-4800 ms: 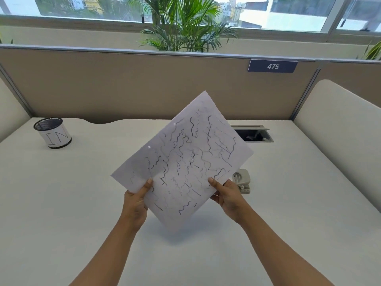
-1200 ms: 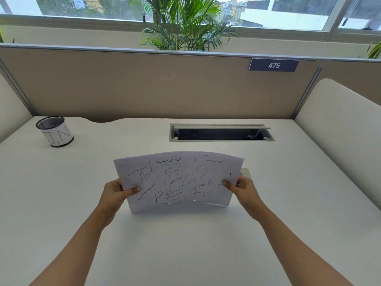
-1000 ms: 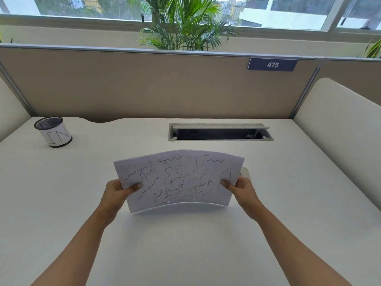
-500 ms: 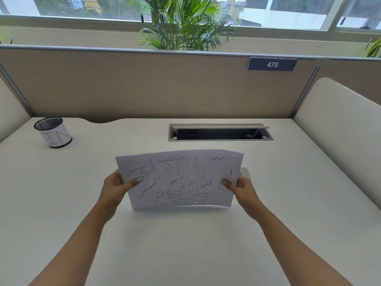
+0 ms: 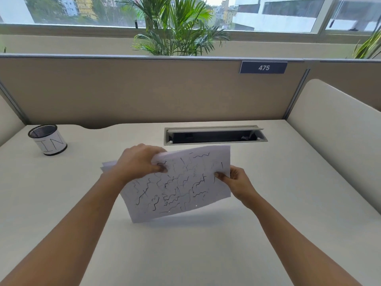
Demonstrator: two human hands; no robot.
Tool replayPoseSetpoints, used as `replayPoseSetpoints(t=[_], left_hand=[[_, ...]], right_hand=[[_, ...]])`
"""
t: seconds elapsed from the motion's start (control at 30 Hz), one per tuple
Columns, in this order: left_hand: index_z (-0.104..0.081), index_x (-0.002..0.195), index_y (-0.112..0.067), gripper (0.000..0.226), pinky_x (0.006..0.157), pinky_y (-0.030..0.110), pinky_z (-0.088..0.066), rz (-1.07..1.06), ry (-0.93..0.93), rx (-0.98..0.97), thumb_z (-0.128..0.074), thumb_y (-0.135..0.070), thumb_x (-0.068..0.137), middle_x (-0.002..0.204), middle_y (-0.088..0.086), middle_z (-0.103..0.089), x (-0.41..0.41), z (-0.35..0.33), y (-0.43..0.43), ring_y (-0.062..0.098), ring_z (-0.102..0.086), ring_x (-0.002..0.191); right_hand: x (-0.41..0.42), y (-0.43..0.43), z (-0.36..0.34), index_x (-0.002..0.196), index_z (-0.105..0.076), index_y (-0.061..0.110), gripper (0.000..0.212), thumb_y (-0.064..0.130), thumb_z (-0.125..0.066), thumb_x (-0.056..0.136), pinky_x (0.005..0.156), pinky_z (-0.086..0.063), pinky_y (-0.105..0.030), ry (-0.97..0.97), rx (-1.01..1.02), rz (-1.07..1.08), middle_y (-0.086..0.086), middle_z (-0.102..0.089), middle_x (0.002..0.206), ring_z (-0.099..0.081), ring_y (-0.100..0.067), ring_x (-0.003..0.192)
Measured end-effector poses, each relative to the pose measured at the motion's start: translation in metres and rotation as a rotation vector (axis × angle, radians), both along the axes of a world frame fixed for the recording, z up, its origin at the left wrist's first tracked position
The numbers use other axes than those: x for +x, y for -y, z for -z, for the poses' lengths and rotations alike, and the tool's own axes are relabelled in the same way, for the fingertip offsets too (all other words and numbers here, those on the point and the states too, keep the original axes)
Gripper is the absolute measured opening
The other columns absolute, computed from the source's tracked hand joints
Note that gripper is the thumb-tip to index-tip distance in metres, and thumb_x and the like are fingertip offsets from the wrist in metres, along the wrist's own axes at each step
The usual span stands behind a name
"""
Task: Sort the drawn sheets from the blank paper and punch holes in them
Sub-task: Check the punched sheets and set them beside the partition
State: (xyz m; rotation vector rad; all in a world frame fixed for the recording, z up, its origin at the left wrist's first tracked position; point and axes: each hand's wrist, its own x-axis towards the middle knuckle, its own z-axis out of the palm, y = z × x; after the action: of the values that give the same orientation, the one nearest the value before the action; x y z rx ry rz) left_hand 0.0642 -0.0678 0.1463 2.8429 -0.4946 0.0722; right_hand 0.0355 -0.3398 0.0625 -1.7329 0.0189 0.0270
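A small stack of white sheets [image 5: 181, 186] covered in black squiggles is held tilted above the middle of the desk, with two punched holes near its lower edge. My left hand [image 5: 140, 162] grips the stack's top edge from above, thumb on the front. My right hand [image 5: 237, 182] pinches the right edge. A corner of a rear sheet [image 5: 108, 165] sticks out to the left behind my left hand. The hole punch is hidden behind the paper.
A black mesh pen cup [image 5: 47, 139] with a white "IN" label stands at the far left. An open cable slot [image 5: 214, 135] lies in the desk [image 5: 185, 254] behind the paper. Beige partitions [image 5: 144, 91] wall the desk at the back and right.
My left hand has moved from the stack's left edge up to its top edge. The stack has tilted, its lower left corner swinging down toward me. My right hand keeps its hold.
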Motion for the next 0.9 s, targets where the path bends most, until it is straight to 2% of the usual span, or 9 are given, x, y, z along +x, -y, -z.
replayPoseSetpoints(t=[0.07,0.2,0.27,0.33,0.43,0.53,0.6,0.73,0.9], left_hand=[[-0.068,0.097,-0.029,0.022,0.064,0.028,-0.035,-0.02,-0.005,-0.028,-0.064,-0.044,0.082,0.085,-0.004,-0.068,0.0,-0.001,0.003,0.019,-0.057,0.081],[-0.073,0.09,-0.024,0.017,0.055,0.023,-0.035,-0.017,-0.098,-0.21,-0.061,-0.035,0.086,0.067,-0.012,-0.061,-0.004,0.001,0.004,0.008,-0.053,0.063],[-0.074,0.088,-0.022,0.016,0.056,0.025,-0.039,-0.025,-0.11,-0.242,-0.062,-0.032,0.086,0.066,-0.011,-0.061,-0.006,0.003,0.006,0.009,-0.054,0.063],[-0.074,0.084,-0.023,0.014,0.065,0.033,-0.047,-0.043,-0.111,-0.287,-0.063,-0.031,0.085,0.071,-0.005,-0.065,-0.006,0.005,0.006,0.019,-0.06,0.071],[-0.072,0.076,-0.025,0.012,0.066,0.034,-0.051,-0.068,-0.127,-0.448,-0.064,-0.025,0.085,0.068,-0.004,-0.068,-0.007,0.006,0.006,0.017,-0.064,0.068],[-0.071,0.069,-0.017,0.017,0.051,0.014,-0.047,-0.12,-0.144,-0.651,-0.065,-0.022,0.084,0.053,-0.008,-0.066,-0.006,0.01,0.005,0.005,-0.06,0.052],[-0.071,0.069,-0.014,0.019,0.049,0.012,-0.047,-0.167,-0.183,-0.82,-0.065,-0.022,0.084,0.053,-0.007,-0.067,-0.005,0.014,0.006,0.006,-0.062,0.05],[-0.071,0.072,-0.013,0.016,0.053,0.023,-0.056,-0.225,-0.267,-1.174,-0.063,-0.019,0.085,0.06,-0.002,-0.072,-0.003,0.023,0.014,0.013,-0.066,0.053],[-0.07,0.075,-0.012,0.014,0.052,0.022,-0.056,-0.323,-0.313,-1.315,-0.064,-0.02,0.085,0.062,-0.003,-0.073,-0.003,0.043,0.024,0.013,-0.068,0.056]], right_hand=[[0.001,0.0,-0.004,0.092,-0.066,0.017,0.008,0.016,-0.058,0.089,0.071,-0.053,-0.024,0.01,-0.025,-0.006,0.005,-0.067,0.085,-0.062,-0.009,0.075],[0.0,0.005,-0.008,0.093,-0.066,0.021,0.009,0.02,-0.058,0.089,0.064,-0.052,-0.018,0.028,-0.047,-0.006,0.009,-0.067,0.085,-0.061,-0.008,0.075],[0.0,0.008,-0.009,0.093,-0.067,0.025,0.009,0.021,-0.06,0.088,0.07,-0.054,-0.026,0.042,-0.052,-0.001,0.007,-0.068,0.088,-0.062,-0.012,0.079],[0.0,0.011,-0.01,0.093,-0.066,0.03,0.012,0.021,-0.063,0.086,0.068,-0.056,-0.023,0.074,-0.002,0.015,0.009,-0.069,0.091,-0.064,-0.013,0.082],[0.001,0.019,-0.008,0.115,-0.059,0.024,0.033,0.023,-0.067,0.083,0.081,-0.056,-0.028,0.1,0.026,0.133,0.004,-0.065,0.112,-0.06,-0.017,0.101],[-0.003,0.025,-0.001,0.138,-0.038,0.024,0.062,0.027,-0.067,0.083,0.094,-0.041,-0.028,0.029,-0.003,0.298,0.009,-0.046,0.13,-0.044,-0.01,0.118],[-0.011,0.026,0.005,0.143,-0.027,0.026,0.07,0.031,-0.064,0.085,0.095,-0.038,-0.029,-0.045,0.049,0.314,0.008,-0.038,0.139,-0.039,-0.011,0.126],[-0.025,0.023,0.008,0.137,-0.037,0.021,0.052,0.04,-0.05,0.091,0.094,-0.045,-0.034,-0.209,0.186,0.144,-0.002,-0.047,0.14,-0.052,-0.018,0.12],[-0.037,0.004,0.003,0.124,-0.056,0.018,0.039,0.04,-0.038,0.097,0.081,-0.054,-0.035,-0.249,0.363,0.155,-0.007,-0.067,0.117,-0.066,-0.021,0.097]])
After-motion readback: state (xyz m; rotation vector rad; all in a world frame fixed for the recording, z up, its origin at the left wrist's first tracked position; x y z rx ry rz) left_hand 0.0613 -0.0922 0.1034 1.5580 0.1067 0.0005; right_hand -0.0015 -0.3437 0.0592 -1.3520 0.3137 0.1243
